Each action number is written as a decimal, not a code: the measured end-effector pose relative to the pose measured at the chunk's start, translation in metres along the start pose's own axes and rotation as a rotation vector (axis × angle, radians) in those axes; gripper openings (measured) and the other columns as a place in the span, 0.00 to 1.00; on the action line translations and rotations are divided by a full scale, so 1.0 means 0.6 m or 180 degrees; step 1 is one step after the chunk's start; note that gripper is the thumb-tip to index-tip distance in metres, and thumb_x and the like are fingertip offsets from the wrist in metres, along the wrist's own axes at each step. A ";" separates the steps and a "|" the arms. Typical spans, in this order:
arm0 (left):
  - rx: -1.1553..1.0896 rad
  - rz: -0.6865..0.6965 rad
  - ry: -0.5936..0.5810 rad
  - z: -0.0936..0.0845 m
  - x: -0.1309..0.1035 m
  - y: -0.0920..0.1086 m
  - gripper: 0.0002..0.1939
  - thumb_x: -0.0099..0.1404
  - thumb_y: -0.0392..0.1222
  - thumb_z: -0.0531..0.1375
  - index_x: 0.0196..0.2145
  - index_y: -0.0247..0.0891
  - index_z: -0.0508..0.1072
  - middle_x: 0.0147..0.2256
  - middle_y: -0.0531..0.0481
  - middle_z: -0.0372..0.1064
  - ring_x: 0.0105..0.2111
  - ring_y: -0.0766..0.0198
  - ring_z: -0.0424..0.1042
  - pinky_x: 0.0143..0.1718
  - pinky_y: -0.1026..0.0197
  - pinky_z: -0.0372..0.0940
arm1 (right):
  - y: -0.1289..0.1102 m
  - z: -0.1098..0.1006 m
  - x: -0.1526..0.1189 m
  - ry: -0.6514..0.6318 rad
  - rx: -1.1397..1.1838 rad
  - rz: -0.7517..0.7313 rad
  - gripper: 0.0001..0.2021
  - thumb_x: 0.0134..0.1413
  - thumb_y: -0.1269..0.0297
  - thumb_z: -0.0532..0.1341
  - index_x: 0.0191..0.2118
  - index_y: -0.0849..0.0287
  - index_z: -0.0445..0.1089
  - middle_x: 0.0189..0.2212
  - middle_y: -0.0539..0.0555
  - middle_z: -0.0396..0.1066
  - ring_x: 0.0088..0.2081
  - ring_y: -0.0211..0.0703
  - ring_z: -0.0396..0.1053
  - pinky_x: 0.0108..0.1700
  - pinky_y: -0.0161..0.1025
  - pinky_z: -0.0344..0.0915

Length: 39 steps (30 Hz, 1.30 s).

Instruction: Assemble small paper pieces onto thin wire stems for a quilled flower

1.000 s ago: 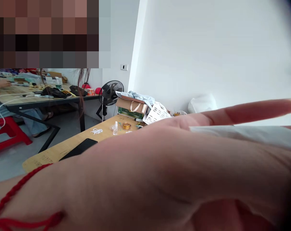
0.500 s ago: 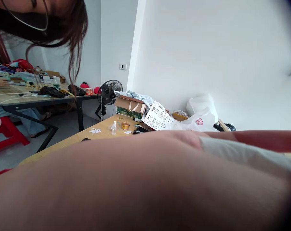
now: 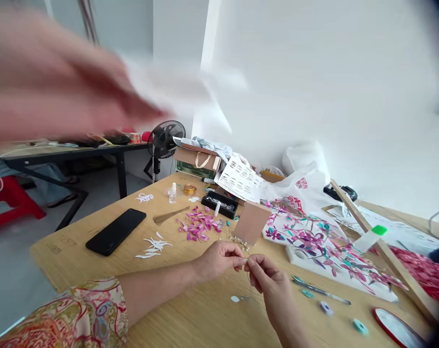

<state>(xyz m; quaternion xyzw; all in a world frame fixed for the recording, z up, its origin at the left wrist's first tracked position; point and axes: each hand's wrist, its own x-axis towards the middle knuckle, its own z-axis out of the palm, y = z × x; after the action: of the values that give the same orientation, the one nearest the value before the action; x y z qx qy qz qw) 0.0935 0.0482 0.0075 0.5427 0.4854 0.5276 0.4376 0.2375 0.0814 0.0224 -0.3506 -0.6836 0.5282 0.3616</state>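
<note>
My left hand (image 3: 219,259) and my right hand (image 3: 272,280) meet fingertip to fingertip over the wooden table (image 3: 190,309). Both are pinched around something tiny, too small to name, with a thin thread or wire (image 3: 249,285) hanging below. A white oval piece (image 3: 234,298) lies on the table under them. Just beyond my fingers are small gold beads (image 3: 241,242) and a brown card (image 3: 252,222). Pink petals (image 3: 198,223) are scattered farther back, and white petals (image 3: 153,246) lie left of my hands.
Another person's blurred hand (image 3: 60,87) holds a white sheet (image 3: 183,92) at upper left. A black phone (image 3: 116,232) lies at left. Right are flower sprays (image 3: 321,241), tweezers (image 3: 321,290), tape rolls (image 3: 359,326) and a wooden bar (image 3: 386,256). A fan (image 3: 165,140) stands behind.
The other person's bare arm, which covered the lower view, and their head at upper left are gone. Their hand with the white sheet is now at upper left, and both my hands show.
</note>
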 end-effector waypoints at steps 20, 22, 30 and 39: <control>-0.0675 0.0283 -0.0066 -0.002 0.004 0.000 0.11 0.51 0.45 0.59 0.22 0.32 0.68 0.20 0.54 0.62 0.23 0.71 0.61 0.29 0.66 0.57 | 0.015 0.003 0.015 -0.0013 0.0488 0.0221 0.13 0.42 0.55 0.61 0.22 0.61 0.65 0.13 0.45 0.57 0.16 0.29 0.48 0.18 0.30 0.42; -0.0699 0.0343 -0.0119 -0.002 0.001 0.008 0.14 0.53 0.47 0.57 0.24 0.31 0.68 0.22 0.52 0.62 0.24 0.70 0.62 0.30 0.65 0.58 | 0.016 0.003 0.015 0.0125 0.0546 0.0204 0.13 0.42 0.55 0.61 0.23 0.61 0.65 0.14 0.45 0.58 0.16 0.29 0.49 0.18 0.30 0.42; -0.0735 0.0212 -0.0179 0.003 0.005 0.020 0.13 0.53 0.47 0.58 0.26 0.31 0.68 0.23 0.52 0.63 0.26 0.70 0.62 0.31 0.65 0.58 | 0.013 0.004 0.017 0.0368 0.0537 0.0024 0.11 0.44 0.57 0.60 0.24 0.61 0.66 0.16 0.45 0.58 0.18 0.30 0.49 0.20 0.30 0.45; -0.0095 0.0113 -0.0375 -0.008 0.026 0.024 0.04 0.52 0.35 0.57 0.27 0.32 0.71 0.25 0.53 0.65 0.28 0.70 0.63 0.32 0.67 0.57 | 0.008 0.002 0.017 0.0530 0.0516 0.0026 0.11 0.42 0.57 0.61 0.23 0.61 0.66 0.18 0.46 0.61 0.16 0.29 0.50 0.18 0.30 0.45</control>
<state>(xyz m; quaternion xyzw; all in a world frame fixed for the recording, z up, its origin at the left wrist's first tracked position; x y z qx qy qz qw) 0.0892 0.0615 0.0242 0.5748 0.4412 0.5096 0.4640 0.2319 0.0904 0.0187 -0.3657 -0.6049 0.5522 0.4421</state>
